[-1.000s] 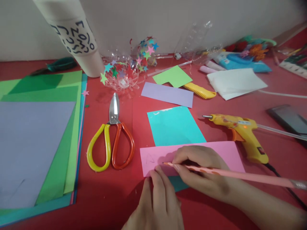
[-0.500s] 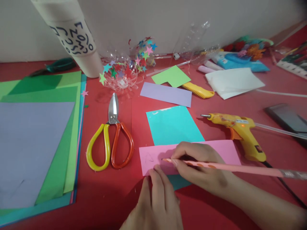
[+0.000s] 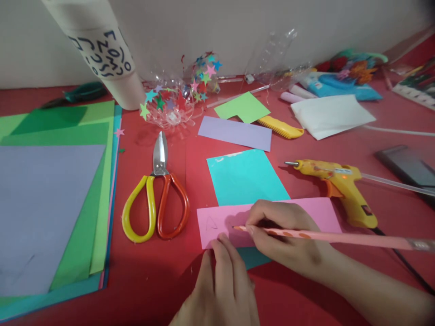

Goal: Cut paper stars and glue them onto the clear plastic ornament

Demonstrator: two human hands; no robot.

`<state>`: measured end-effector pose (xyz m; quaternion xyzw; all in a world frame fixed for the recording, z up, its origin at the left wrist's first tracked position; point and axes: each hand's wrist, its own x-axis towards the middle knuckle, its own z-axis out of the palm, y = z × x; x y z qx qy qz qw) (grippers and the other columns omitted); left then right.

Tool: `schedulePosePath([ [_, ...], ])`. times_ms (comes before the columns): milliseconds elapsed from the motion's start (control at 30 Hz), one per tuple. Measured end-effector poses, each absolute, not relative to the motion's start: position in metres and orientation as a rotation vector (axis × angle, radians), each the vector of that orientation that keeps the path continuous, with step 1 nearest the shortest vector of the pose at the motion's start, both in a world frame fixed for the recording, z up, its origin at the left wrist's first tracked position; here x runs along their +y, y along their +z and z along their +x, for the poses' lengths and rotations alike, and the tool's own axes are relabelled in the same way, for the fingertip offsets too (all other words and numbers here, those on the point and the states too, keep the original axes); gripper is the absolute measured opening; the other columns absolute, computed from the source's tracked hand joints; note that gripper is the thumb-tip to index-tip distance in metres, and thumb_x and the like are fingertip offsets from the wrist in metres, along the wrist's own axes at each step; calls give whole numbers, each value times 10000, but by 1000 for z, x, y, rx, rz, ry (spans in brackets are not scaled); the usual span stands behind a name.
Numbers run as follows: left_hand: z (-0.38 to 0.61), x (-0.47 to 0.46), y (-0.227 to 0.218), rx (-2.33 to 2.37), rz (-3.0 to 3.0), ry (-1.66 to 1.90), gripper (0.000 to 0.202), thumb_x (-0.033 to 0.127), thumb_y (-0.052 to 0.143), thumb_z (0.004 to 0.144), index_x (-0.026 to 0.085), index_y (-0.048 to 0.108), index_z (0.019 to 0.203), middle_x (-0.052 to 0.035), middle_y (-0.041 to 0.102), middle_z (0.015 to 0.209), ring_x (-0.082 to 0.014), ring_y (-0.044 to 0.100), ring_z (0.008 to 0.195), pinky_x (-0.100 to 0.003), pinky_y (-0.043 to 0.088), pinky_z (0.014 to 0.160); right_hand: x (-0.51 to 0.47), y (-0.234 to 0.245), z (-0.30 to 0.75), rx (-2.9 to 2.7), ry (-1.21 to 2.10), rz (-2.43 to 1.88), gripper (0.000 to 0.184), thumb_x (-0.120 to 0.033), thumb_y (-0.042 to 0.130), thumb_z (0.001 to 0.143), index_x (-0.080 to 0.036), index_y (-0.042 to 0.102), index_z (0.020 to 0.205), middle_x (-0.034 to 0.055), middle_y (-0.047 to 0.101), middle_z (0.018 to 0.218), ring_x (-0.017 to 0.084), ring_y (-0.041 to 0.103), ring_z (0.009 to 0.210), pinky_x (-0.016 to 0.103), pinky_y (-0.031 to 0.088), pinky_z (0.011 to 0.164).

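A pink pencil (image 3: pixel 326 236) is pinched in my right hand (image 3: pixel 285 231), its tip touching a pink paper strip (image 3: pixel 319 213). Faint pencil marks, one like a triangle, show on the strip's left part. My left hand (image 3: pixel 224 280) lies flat with fingers stretched, their tips on the strip's lower edge. Beneath the strip is a turquoise paper (image 3: pixel 246 176), showing above and below it. Scissors with one yellow and one red handle (image 3: pixel 159 181) lie to the left. On the right rests a yellow glue gun (image 3: pixel 343 185) with a small orange light.
Coloured sheets (image 3: pixel 44 203) are stacked at left. Behind lie a lilac strip (image 3: pixel 234 132), a green paper piece (image 3: pixel 243 107), a yellow cutter (image 3: pixel 283 128) and white paper (image 3: pixel 333 115). A white tumbler (image 3: pixel 105 59) stands near star garlands (image 3: pixel 170 104). A dark phone-like object (image 3: pixel 408 167) lies far right.
My right hand and the pencil tip have shifted slightly to the right along the pink strip, and a faint mark shows near the tip. My left hand has stayed in place.
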<state>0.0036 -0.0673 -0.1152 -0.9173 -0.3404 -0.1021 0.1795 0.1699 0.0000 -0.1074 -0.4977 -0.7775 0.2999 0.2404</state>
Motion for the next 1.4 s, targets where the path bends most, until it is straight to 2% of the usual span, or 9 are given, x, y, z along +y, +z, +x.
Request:
schedulePosePath([
  [200,3,-68,-115,-956,-2594,-259,177,103,506,876,46,658,945,-138,752,926,-221,696,842,-303,523,722,-2,-105,168,-2162,793,-1361,179,-114,397,696,-205,412,542,-30,492,447,109,435,412,208,325,398],
  [400,3,-68,-113,-957,-2593,-225,181,92,509,864,59,670,939,-136,755,930,-219,700,836,-295,537,721,-1,-104,170,-2141,808,-1352,188,-107,397,700,-204,437,544,-36,497,455,102,440,419,200,338,407],
  [567,4,-67,-112,-970,-2580,-235,209,93,481,872,60,682,918,-129,758,904,-216,704,819,-282,548,687,-1,-105,171,-2088,901,-1345,169,-124,431,711,-207,484,574,-22,567,504,114,505,449,203,386,418],
  [833,4,-67,-112,-979,-2558,-206,258,90,447,886,48,691,959,-121,753,925,-198,698,823,-241,557,695,-2,-105,169,-2131,901,-1274,179,-109,441,727,-217,478,589,-28,565,505,117,515,443,219,395,431],
  [1033,5,-69,-116,-1004,-2567,-261,222,90,485,871,37,675,972,-138,749,946,-215,693,841,-286,534,712,-3,-105,170,-2121,898,-1252,177,-94,458,720,-223,482,601,-43,559,507,110,512,437,210,389,426],
  [1400,4,-66,-112,-952,-2569,-224,252,78,428,892,44,669,958,-119,755,915,-213,704,835,-269,552,703,-4,-108,171,-2160,896,-1228,177,-69,459,710,-216,498,620,-51,564,520,99,510,447,201,382,440],
])
